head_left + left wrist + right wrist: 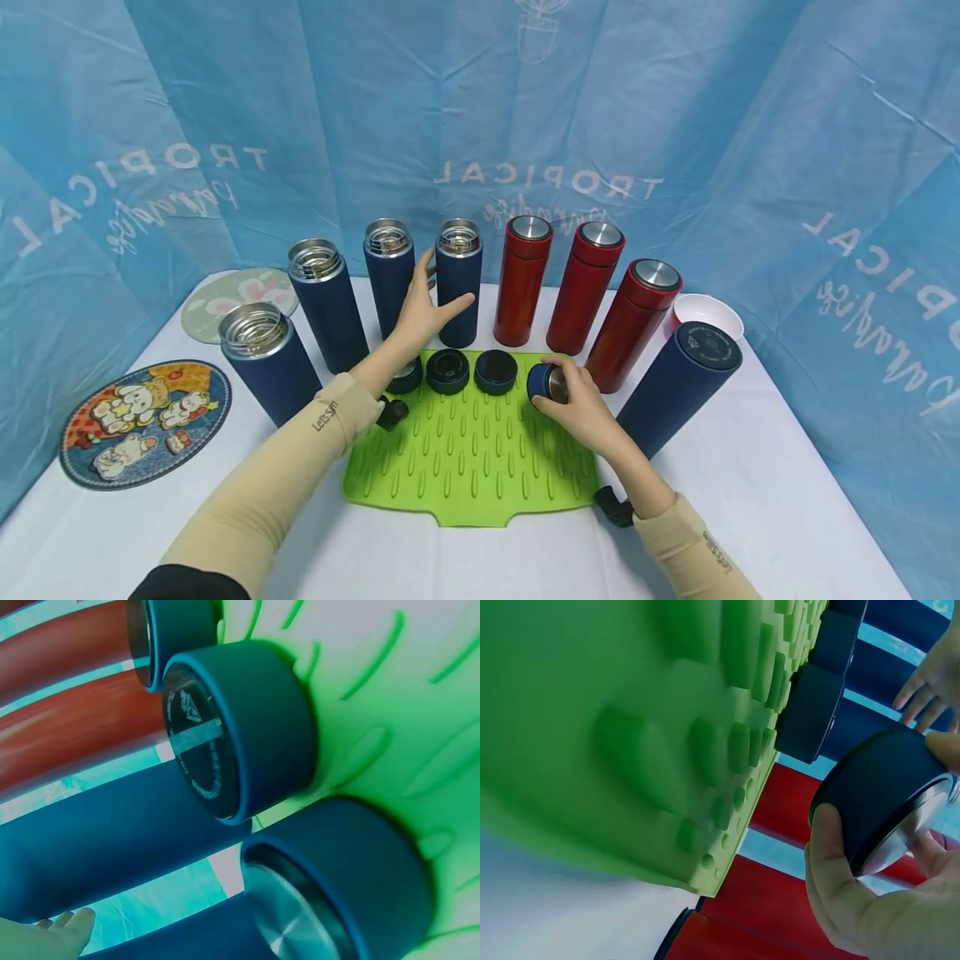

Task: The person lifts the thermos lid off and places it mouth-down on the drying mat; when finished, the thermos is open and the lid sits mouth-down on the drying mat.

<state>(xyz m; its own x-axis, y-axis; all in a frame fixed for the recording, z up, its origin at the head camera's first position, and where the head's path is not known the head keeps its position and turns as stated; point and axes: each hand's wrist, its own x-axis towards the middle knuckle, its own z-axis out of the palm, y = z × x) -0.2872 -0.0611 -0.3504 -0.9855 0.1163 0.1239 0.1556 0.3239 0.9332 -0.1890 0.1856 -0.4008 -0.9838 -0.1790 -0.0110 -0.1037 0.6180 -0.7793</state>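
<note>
My right hand (573, 400) grips a dark blue bottle cap (881, 799) with a steel face, tilted over the right part of the green mat (465, 442). My left hand (429, 304) reaches to an uncapped dark blue bottle (459, 279), its fingers loosely spread and the thumb in front of the body. Another uncapped blue bottle (388, 271) stands just left of that hand. Along the mat's far edge sit a middle cap (447, 372), a right cap (496, 372) and a left cap (405, 379), partly hidden by my left arm.
Two more uncapped blue bottles (326, 308) stand to the left. Three red bottles (525, 287) with silver tops stand right of centre, then a blue bottle (675, 392) with a dark printed top. A white bowl (708, 312), a cartoon oval mat (146, 425) and a round mat (217, 304) lie around.
</note>
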